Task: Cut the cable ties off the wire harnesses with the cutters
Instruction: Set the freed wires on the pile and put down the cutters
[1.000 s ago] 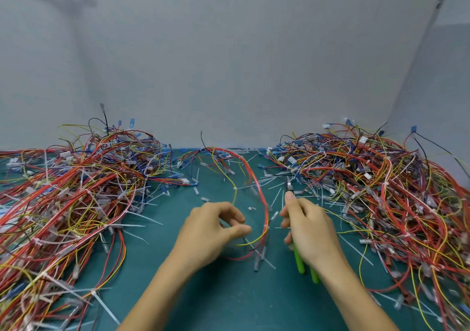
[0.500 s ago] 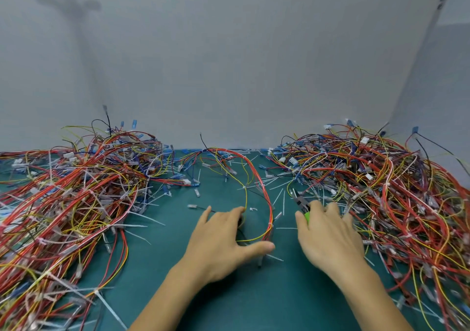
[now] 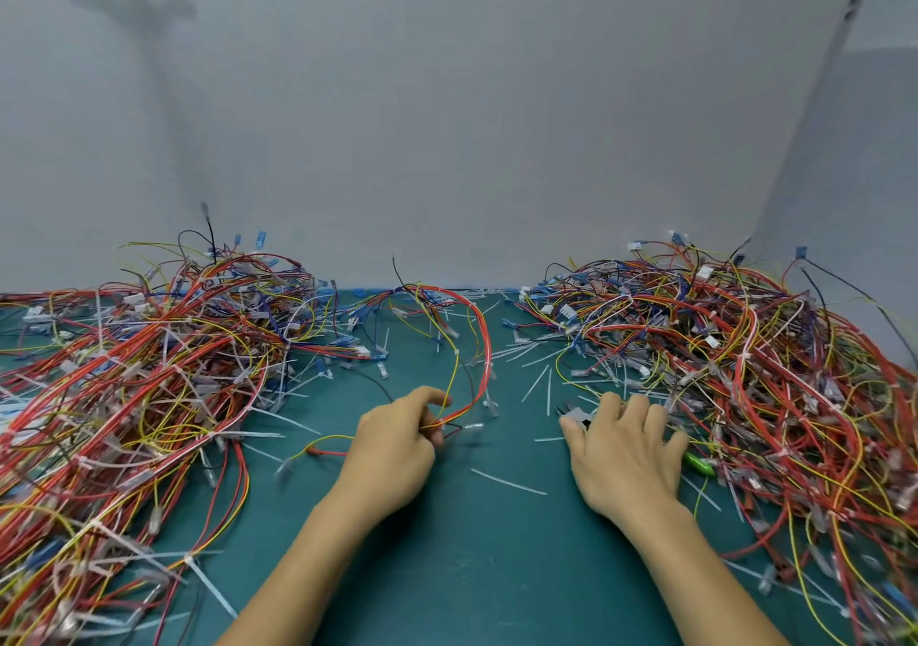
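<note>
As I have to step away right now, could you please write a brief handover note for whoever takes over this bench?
Left hand: grip on the red and yellow wire harness.
Right hand: spread over the green-handled cutters, no closed grip showing.
Harnesses: left pile and right pile on the green mat.
Done: cut tie pieces lie between the piles.
Left: white ties show on the held harness and all over the left pile.

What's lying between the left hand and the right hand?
In the head view: bare teal mat, one loose cut tie strip, and the gripped harness's connector ends.
</note>
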